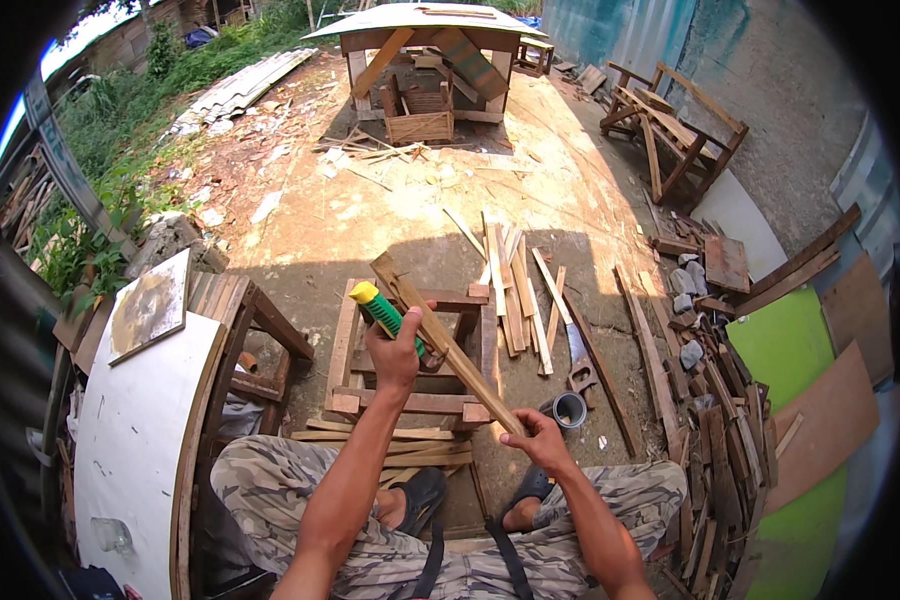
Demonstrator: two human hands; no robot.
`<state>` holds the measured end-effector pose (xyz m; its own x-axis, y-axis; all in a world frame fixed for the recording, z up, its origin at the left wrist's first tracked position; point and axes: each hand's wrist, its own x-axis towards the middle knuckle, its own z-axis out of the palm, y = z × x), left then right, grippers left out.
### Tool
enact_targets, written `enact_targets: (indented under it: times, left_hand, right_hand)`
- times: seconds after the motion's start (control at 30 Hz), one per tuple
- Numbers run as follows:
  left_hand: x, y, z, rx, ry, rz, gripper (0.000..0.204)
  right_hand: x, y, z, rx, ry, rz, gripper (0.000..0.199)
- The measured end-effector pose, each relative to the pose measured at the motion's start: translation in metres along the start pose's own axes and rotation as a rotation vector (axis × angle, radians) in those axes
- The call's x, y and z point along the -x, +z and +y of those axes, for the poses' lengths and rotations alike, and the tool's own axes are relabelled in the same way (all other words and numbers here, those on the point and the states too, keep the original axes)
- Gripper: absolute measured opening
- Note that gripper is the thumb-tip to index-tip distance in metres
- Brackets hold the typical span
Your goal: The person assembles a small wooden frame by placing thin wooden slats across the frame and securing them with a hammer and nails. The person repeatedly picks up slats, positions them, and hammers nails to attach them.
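I've got my right hand point(542, 440) gripping the wooden strip point(458, 362) low down; it slants away leftward past my left hand point(395, 355), closed around a green-and-yellow tube point(382, 310).

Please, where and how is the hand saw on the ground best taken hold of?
Probably by its brown handle, from above and the near side: the saw lies with this end toward the camera, its metal blade pointing away.

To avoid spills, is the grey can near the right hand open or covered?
Open. The grey can near the right hand has no lid across its rim, and its inside shows.
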<state>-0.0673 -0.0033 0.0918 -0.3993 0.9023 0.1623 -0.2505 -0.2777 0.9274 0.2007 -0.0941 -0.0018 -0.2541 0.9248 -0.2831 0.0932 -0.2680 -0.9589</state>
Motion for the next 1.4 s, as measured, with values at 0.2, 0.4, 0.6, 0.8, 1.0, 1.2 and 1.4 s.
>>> enact_targets:
  times: [0.2,0.4,0.6,0.8,1.0,1.2,1.4]
  left_hand:
    - [0.001,0.004,-0.006,0.032,-0.017,0.113,0.026]
    - [0.002,-0.011,-0.039,-0.063,-0.189,0.181,0.022]
    - [0.008,-0.03,-0.079,-0.207,-0.368,0.255,0.031]
    - [0.021,-0.042,-0.122,-0.299,-0.627,0.187,0.049]
    - [0.017,-0.045,-0.145,-0.868,-0.549,-0.075,0.05]
    - [0.039,-0.021,-0.138,-1.423,-0.18,-0.285,0.047]
    - [0.053,-0.018,-0.155,-1.477,0.221,-0.387,0.033]
  right_hand:
    - [0.002,0.002,0.0,0.167,-0.07,0.003,0.046]
    - [0.003,0.005,0.007,0.255,0.079,-0.106,0.04]
    - [0.003,0.01,0.03,0.152,0.188,-0.134,0.033]
    - [-0.019,-0.006,0.048,0.155,0.117,0.251,0.024]
    - [-0.063,-0.042,0.09,0.047,0.195,0.434,0.02]
    - [-0.118,-0.034,0.146,-0.115,0.416,0.452,0.017]
    - [-0.191,-0.024,0.181,0.105,0.421,0.468,0.025]
